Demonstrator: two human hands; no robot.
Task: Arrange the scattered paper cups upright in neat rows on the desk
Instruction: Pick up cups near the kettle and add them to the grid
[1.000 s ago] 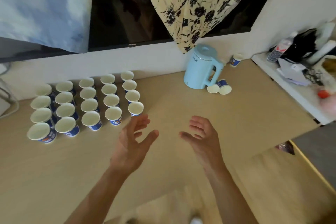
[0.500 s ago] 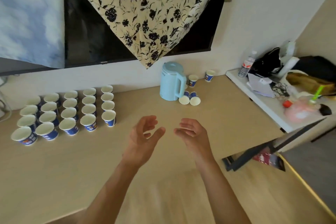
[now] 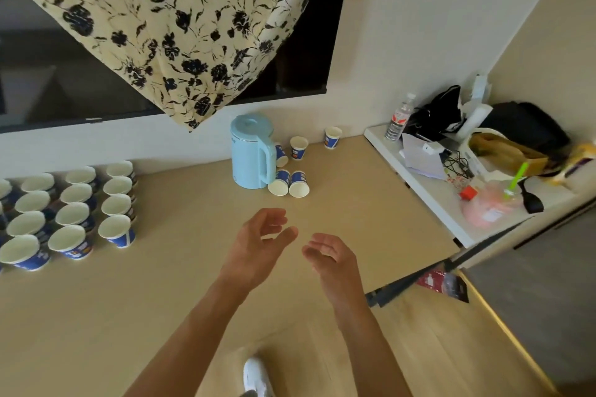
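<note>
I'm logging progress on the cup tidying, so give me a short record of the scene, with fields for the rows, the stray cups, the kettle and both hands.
desk: light wood
rowed cups: upright, in rows at the desk's left
kettle: light blue, upright, near the wall
lying cups: two on their sides by the kettle's handle
upright stray cups: two near the wall, right of the kettle
half-hidden cup: behind the handle, pose unclear
left hand: fingers relaxed, holds nothing
right hand: fingers relaxed, holds nothing
</note>
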